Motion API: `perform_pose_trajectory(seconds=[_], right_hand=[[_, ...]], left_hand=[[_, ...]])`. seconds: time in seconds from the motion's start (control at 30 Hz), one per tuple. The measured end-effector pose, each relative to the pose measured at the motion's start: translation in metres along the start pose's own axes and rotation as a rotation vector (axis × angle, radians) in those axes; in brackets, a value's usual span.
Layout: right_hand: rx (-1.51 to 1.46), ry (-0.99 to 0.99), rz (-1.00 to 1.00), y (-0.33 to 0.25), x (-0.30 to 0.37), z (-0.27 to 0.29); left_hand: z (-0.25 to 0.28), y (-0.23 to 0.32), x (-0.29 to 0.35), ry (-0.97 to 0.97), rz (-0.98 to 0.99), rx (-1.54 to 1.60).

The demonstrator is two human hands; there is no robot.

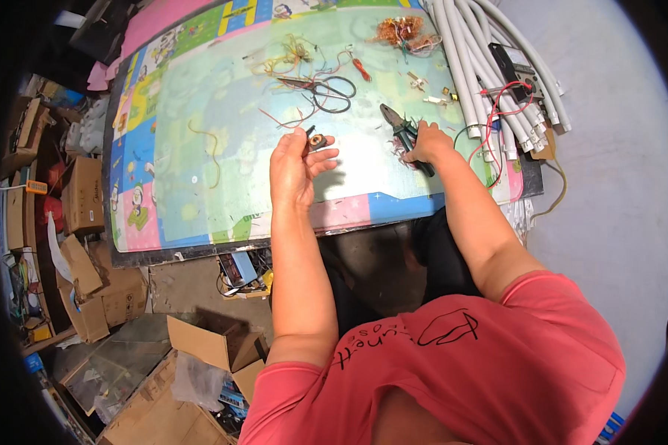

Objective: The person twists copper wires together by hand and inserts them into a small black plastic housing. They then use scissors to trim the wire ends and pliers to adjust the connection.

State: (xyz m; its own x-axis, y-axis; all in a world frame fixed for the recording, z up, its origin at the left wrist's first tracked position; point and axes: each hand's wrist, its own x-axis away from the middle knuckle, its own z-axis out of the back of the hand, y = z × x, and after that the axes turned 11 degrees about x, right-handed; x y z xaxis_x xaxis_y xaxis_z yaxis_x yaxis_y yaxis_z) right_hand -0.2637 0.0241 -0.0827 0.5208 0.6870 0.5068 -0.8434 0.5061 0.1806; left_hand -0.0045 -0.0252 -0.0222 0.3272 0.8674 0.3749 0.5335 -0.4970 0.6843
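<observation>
My left hand (295, 167) is raised over the table, its fingers pinching a small dark round part (317, 141) with a copper-coloured ring in its middle. It looks like a little wound coil, too small to be sure. To the right, my right hand (430, 142) is closed at the dark green handles of a pair of pliers (402, 132), whose jaws point away from me. Thin reddish wire bits (398, 152) lie beside those handles. Beyond my left hand rest black-handled scissors (332, 94), partly opened, with a thin red wire (286, 121) near them.
A patterned mat (178, 200) covers the table. Tangled wires (293, 53), a copper wire bundle (399, 31) and small metal pieces (441, 98) lie farther back. White tubes (456, 67) and a black meter (516, 68) with red leads line the right side. Cardboard boxes (208, 341) stand left below.
</observation>
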Motion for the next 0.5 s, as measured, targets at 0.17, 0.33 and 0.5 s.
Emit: perform_pose_trajectory(seconds=[0.17,0.33,0.5], right_hand=[[0.016,0.030,0.019,0.002,-0.001,0.007],[-0.122,0.179,-0.007,0.013,-0.014,0.010],[0.006,0.131,0.093,0.004,-0.005,-0.005]], left_hand=[[0.001,0.001,0.001,-0.073,0.024,0.051],[-0.002,0.006,0.005,-0.023,-0.020,-0.013],[-0.001,0.005,0.003,0.011,-0.055,-0.063]])
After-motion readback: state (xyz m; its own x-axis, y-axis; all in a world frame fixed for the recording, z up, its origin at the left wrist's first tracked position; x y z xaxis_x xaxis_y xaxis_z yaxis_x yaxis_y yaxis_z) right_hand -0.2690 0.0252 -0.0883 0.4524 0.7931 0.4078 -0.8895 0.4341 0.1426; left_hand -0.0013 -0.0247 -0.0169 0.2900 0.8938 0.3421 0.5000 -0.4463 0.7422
